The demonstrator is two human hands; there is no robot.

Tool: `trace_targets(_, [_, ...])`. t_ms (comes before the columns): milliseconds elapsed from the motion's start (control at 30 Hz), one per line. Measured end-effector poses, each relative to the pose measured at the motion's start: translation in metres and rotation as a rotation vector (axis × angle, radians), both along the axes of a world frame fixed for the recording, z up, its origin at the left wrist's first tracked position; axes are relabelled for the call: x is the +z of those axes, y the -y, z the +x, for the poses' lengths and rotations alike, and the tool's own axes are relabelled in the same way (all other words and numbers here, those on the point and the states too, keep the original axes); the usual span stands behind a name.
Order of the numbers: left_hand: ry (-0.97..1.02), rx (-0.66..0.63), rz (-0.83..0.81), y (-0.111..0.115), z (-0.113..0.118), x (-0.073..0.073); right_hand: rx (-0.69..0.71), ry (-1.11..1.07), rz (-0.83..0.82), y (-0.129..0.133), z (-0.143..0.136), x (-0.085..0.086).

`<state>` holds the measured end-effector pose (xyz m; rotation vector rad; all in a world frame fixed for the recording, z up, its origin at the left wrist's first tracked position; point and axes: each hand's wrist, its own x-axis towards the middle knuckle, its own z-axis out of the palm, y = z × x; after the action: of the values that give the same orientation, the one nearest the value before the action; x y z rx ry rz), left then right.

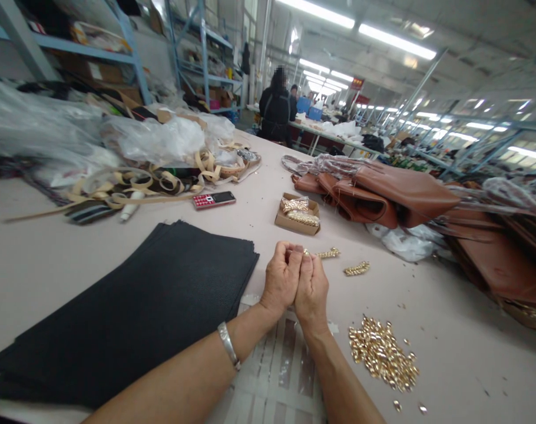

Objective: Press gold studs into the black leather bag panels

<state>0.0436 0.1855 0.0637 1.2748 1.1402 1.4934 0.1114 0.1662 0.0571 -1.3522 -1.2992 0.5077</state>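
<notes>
My left hand [282, 280] and my right hand [312, 287] are pressed together at the thumbs and fingertips above the table. Gold shows between the fingertips, where both hands pinch a gold chain [328, 253]; part of it sticks out to the right behind my fingers, and the rest is hidden. A second short gold chain [357, 268] lies to the right of my hands. Closer to me is a loose pile of small shiny gold pieces [383, 353]. Just beyond my hands, an open cardboard box [298, 226] holds gold chains in clear wrapping.
Black sheets [139, 306] are stacked at the left. Beyond them lie a red phone [214, 200], tan strips [139, 182] and plastic bags [157, 138]. Brown leather bags [404, 191] cover the right side. A clear sheet [281, 365] lies under my forearms. A person [274, 109] stands farther back.
</notes>
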Motion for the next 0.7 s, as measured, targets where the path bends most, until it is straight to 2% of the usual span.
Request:
trace_targets(167, [-0.042,-0.014,0.026,0.0017,-0.0016,0.0012,0.018,-0.015,0.0,0.0018,0.0012,0.001])
trace_targets(400, [-0.083,-0.022,0.041,0.0004,-0.002,0.0027,-0.009,0.085,0.026,0.0015,0.0037,0.0038])
trace_targets(700, [-0.114,-0.033,0.025,-0.0016,-0.0024,0.0018,-0.041,0.083,0.029,-0.0003,0.0059,-0.0006])
